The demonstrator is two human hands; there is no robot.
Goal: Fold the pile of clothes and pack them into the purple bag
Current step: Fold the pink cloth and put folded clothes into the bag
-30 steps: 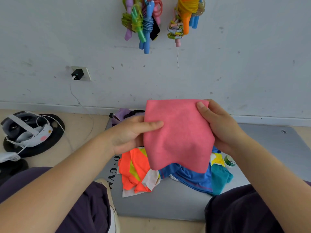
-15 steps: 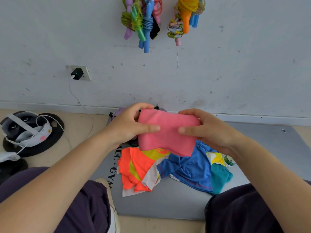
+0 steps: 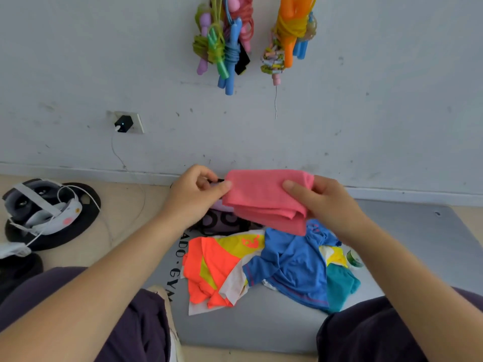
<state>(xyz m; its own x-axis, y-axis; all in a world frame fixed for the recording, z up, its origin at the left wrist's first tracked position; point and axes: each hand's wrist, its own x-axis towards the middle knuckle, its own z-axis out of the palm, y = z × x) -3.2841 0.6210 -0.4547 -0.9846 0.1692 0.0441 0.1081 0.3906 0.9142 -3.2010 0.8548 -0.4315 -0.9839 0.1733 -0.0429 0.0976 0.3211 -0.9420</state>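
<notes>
Both hands pinching folded pink cloth, left hand, right hand

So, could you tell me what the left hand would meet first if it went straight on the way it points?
Probably the purple bag just beyond the left hand; depth is unclear.

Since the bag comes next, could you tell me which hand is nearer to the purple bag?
Left. The left hand sits directly above the purple bag; the right hand holds the pink cloth further right.
</notes>
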